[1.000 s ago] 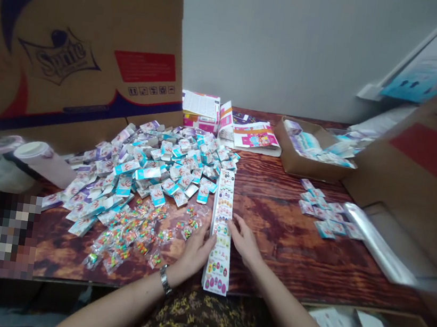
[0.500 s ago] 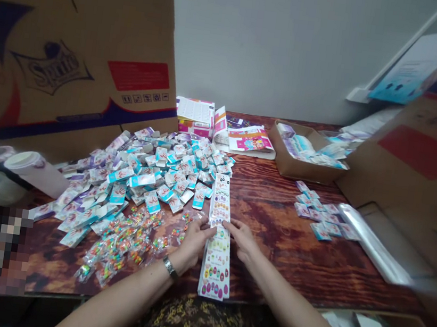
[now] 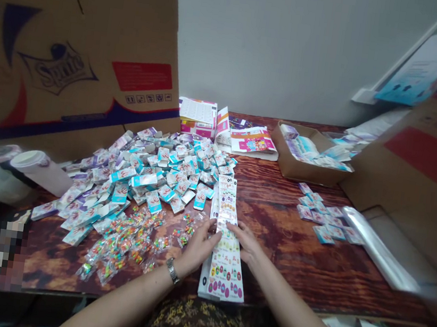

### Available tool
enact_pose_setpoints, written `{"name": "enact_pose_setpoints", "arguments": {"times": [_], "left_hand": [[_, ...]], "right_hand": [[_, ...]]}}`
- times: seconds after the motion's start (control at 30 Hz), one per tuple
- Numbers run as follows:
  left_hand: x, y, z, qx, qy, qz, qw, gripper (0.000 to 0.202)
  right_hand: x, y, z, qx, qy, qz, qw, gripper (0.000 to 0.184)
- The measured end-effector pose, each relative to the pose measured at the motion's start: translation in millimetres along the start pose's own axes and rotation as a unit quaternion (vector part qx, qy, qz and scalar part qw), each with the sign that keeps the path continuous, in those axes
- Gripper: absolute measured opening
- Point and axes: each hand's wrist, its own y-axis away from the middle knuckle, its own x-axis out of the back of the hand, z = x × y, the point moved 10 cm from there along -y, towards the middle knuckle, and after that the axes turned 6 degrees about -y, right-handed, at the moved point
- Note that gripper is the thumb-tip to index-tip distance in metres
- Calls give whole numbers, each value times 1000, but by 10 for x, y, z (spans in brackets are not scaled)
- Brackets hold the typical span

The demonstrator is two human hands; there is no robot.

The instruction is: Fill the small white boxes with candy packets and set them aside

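Note:
A long stack of sticker sheets [image 3: 224,274] printed with rows of small coloured pictures lies lengthwise in front of me. Its top sheet is shifted to the right, baring the edge of the sheets beneath on the left. My left hand [image 3: 200,246], with a watch on the wrist, is closed at the left edge, thumb over the sheet. From the other side, my right hand [image 3: 247,242] grips the top sheet's right edge with its fingers on the printed face. Small bags of colourful pieces [image 3: 134,238] lie left of my left hand.
A heap of small white, blue and purple boxes [image 3: 160,177] covers the left of the table. Several more boxes [image 3: 326,218] and a clear plastic roll [image 3: 380,249] lie right. An open carton [image 3: 309,173] stands behind them. Big cartons [image 3: 100,19] flank the table.
The top sticker sheet has slid and fanned to the right, exposing the stack's left edge. Both hands have moved slightly right with it, and the view has shifted a little.

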Motion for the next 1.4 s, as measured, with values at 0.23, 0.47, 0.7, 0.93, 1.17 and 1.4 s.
{"name": "enact_pose_setpoints", "arguments": {"times": [0.23,0.47,0.7,0.93,1.17,1.4], "left_hand": [[-21,120,72,-149,-300,-12,942,56],[-265,247,109,-260,-513,-48,817,44],[-312,235,-90,-284,-559,-29,778,46],[-327,223,-91,-292,-545,-23,785,45],[-147,261,53,-264,-449,6,854,47],[-87,194,-291,-48,-260,-15,964,66]], "right_hand": [[177,9,-63,20,-19,-1,1000,40],[399,29,-219,27,7,9,1000,31],[764,120,-444,45,41,51,997,28],[479,85,-269,36,111,7,993,30],[446,330,-714,269,477,74,833,66],[479,382,-194,207,425,33,880,69]]}}
